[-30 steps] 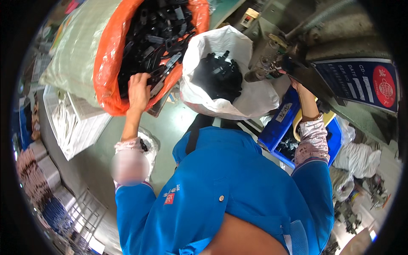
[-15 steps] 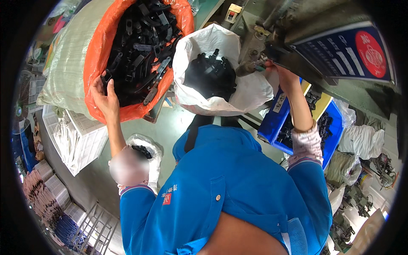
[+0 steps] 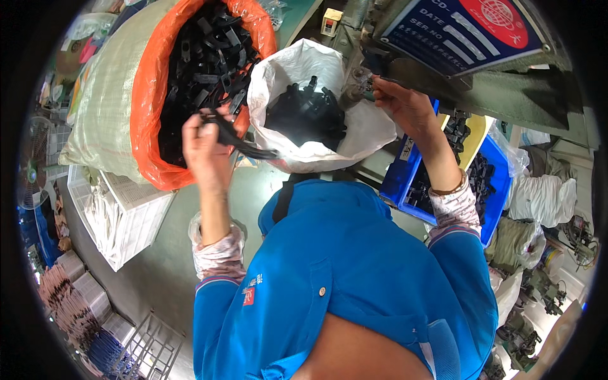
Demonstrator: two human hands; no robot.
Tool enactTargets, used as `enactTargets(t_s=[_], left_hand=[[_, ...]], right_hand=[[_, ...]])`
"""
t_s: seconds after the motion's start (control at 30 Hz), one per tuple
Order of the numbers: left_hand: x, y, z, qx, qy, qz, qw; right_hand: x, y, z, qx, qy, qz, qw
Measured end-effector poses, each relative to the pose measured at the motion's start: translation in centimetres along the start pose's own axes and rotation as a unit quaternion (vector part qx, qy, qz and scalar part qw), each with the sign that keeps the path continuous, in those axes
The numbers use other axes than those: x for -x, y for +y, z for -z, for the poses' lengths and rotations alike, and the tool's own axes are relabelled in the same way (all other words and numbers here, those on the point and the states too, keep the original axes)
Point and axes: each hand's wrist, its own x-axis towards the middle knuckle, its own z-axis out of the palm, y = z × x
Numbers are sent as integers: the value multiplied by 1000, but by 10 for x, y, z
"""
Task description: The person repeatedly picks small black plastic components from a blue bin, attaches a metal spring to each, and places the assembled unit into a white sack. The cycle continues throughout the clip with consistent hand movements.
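Observation:
My left hand [image 3: 204, 149] is closed on a long black part [image 3: 244, 143], in front of the orange-lined sack's mouth. The part looks like plastic and points right toward the white sack [image 3: 361, 136]; motion blurs its outline. Behind it, the orange-lined sack [image 3: 142, 120] is full of similar black pieces [image 3: 201, 60]. My right hand [image 3: 405, 107] is raised at the machine [image 3: 358, 85], fingers bent together by its working end. Whatever these fingers pinch is too hidden to make out. More black parts [image 3: 307, 114] lie inside the white sack, below the machine.
A blue bin [image 3: 500, 190] with a yellow divider and black parts stands below my right forearm. The machine's plate [image 3: 465, 35] overhangs at upper right. A white crate [image 3: 123, 221] sits under the big sack. Clear plastic bags [image 3: 538, 199] lie at far right.
My left hand has come out of the orange-lined sack to the right, carrying a black part. My right hand has shifted slightly left at the machine. The view has turned a little.

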Motion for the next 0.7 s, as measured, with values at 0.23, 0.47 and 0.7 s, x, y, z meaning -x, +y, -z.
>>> enactTargets(t_s=[0.23,0.47,0.7], left_hand=[[28,-48,-80,153,-71,204,964],[41,-77,-112,178,-98,316,927],[60,-107,-128,127,-156,379,903]], right_hand=[[-8,0,-17,72,-14,13,997],[29,23,-9,99,71,22,992],[131,38,113,541,308,210,754]])
